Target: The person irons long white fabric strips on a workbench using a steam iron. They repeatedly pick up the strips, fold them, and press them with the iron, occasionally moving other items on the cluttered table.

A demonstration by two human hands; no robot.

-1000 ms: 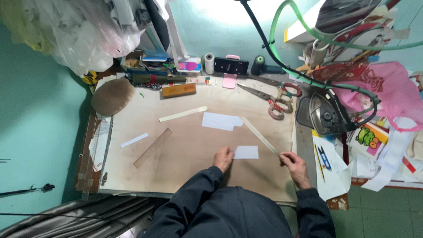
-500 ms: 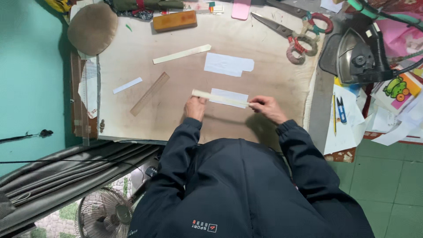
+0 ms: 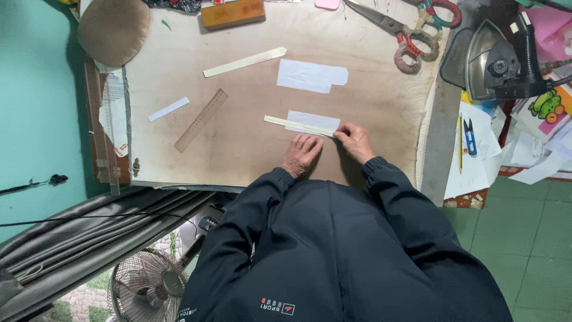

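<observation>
Cream strip (image 3: pixel 298 124) lies across white paper (image 3: pixel 313 121); right hand (image 3: pixel 355 142) pinches its end.

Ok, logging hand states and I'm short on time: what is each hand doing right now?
Left hand: open, flat on the table, holding nothing.
Right hand: fingertips on the end of the pale strip; whether it grips cannot be told.

Single head view, looking steeply down (from above the shoulders), worktable (image 3: pixel 250 149) near
</observation>
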